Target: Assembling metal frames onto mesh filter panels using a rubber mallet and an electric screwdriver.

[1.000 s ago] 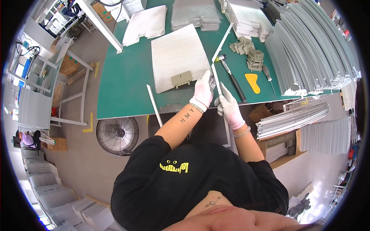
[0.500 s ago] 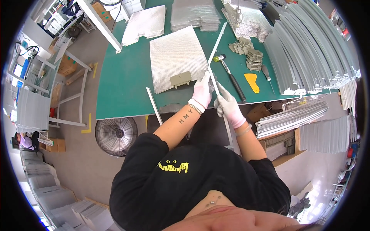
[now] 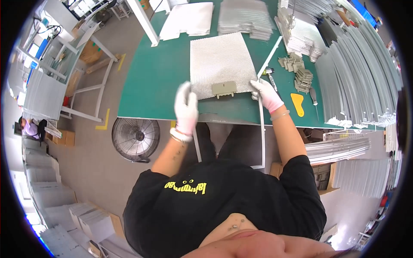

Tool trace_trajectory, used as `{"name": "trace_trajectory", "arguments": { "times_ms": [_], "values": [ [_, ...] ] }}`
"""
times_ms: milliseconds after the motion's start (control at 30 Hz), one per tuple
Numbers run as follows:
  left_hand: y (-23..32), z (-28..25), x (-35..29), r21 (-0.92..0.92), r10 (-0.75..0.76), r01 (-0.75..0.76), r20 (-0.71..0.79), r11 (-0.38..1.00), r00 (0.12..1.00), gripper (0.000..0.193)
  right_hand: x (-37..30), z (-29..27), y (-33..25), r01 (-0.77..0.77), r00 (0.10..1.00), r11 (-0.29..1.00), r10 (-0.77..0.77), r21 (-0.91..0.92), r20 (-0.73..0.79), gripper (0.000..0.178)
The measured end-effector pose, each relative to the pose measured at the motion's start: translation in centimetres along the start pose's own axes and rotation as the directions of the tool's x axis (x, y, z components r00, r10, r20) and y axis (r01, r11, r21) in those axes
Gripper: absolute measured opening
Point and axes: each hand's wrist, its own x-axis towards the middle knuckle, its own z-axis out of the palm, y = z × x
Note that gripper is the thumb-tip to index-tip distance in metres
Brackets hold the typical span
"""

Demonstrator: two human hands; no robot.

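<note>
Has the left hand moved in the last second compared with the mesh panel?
Yes. The left hand has swung left, away from the right hand, and now sits off the near left corner of the mesh panel.

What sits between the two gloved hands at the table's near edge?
In the head view, the mesh panel's near edge with a tan clip on it lies between the left hand and right hand.
</note>
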Motion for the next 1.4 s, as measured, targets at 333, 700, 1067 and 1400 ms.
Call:
{"name": "trace_trajectory", "arguments": {
  "times_ms": [333, 700, 1067, 1400],
  "values": [
    [0.8, -5.1, 4.6, -0.555, -0.126, 0.588, 0.655, 0.588, 0.745, 0.057, -2.9, 1.9, 1.5, 0.194, 0.980, 0.981, -0.195, -0.015, -0.028, 0.027],
    [6.3, -4.7, 1.6, -0.524, -0.153, 0.313, 0.326, 0.792, 0.933, 0.072, -9.1, 4.3, -1.7, 0.351, 0.934, 0.934, -0.355, -0.071, -0.048, 0.023],
    [6.7, -12.8, -3.9, -0.786, 0.057, 0.290, 0.380, 0.546, 0.923, 0.064, -14.4, 10.0, -4.2, 0.452, 0.892, 0.858, -0.432, -0.242, 0.135, 0.044],
    [16.3, -11.8, 9.5, -0.458, 0.257, -0.188, 0.093, 0.869, 0.962, 0.017, -9.5, 13.3, -14.3, 0.785, 0.580, 0.501, -0.801, -0.364, 0.148, 0.022]
  ]
}}
